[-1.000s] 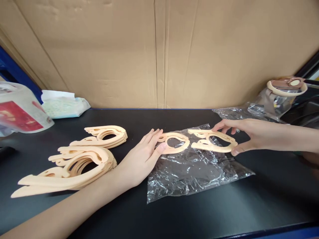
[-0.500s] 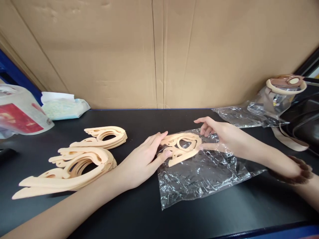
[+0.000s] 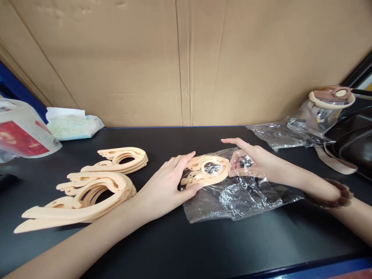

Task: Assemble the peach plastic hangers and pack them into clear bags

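Note:
A beige plastic folding hanger (image 3: 216, 179) lies folded inside a clear plastic bag (image 3: 203, 211) at the middle of the table. My left hand (image 3: 167, 180) grips the hanger's left end, thumb at the near side and fingers at the far side. At the rounded right end, my right hand (image 3: 252, 161) pinches the hanger through the film, thumb below and index finger stretched out above. Left of my left hand lie two piles of similar folded hangers, a larger near pile (image 3: 87, 213) and a smaller far pile (image 3: 135, 164). My left forearm passes just in front of the near pile.
Another clear bag (image 3: 279, 133) lies at the back right beside a clear bottle (image 3: 322, 114) with a strap. A black bag (image 3: 357, 135) is at the right edge. A tissue pack (image 3: 77, 126) and a plastic-wrapped roll (image 3: 26, 130) stand back left. Cardboard (image 3: 130, 62) walls the rear.
My right hand has closed its fingers onto the hanger's right end. The bag's near edge has drawn up and bunched, and the bagged hanger has shifted slightly left.

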### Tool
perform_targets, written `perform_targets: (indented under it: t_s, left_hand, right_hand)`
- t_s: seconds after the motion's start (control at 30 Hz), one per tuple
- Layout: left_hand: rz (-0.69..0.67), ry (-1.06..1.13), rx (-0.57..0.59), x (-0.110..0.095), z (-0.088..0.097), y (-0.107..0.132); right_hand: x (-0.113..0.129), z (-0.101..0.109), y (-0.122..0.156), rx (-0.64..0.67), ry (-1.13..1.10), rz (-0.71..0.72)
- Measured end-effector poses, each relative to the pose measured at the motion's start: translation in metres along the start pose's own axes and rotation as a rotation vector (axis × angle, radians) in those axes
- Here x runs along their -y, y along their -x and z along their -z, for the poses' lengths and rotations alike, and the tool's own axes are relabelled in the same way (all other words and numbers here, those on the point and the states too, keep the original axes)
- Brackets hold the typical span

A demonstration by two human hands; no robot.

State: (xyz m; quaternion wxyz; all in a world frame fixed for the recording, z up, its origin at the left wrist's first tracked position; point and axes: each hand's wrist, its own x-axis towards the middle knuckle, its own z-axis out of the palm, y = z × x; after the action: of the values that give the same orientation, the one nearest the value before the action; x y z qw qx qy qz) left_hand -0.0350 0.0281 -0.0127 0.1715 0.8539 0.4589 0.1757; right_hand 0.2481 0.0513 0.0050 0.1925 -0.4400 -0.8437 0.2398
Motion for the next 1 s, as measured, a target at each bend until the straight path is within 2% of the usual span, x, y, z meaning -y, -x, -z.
perform_targets:
  t_s: [0.17, 0.37, 0.57, 0.8, 1.0]
  left_hand:
    - [-0.053, -0.041, 0.047, 0.002, -0.001, 0.001]
    - [-0.023, 0.004, 0.060, 0.003, -0.001, 0.000]
    - [-0.022, 0.022, 0.041, 0.003, 0.000, 0.001]
    - [-0.053, -0.080, 0.004, -0.002, 0.000, -0.001]
    - [-0.032, -0.093, 0.065, -0.001, -0.003, -0.001]
  right_hand:
    - [-0.003, -0.007, -0.001, -0.072, 0.039, 0.047]
    - [-0.006, -0.013, -0.004, -0.051, -0.148, 0.161]
    - [0.000, -0.010, -0.003, -0.062, -0.111, 0.122]
    - [0.002, -0.009, -0.002, -0.055, -0.089, 0.104]
    - [0.001, -0.009, -0.001, -0.078, 0.007, 0.080]
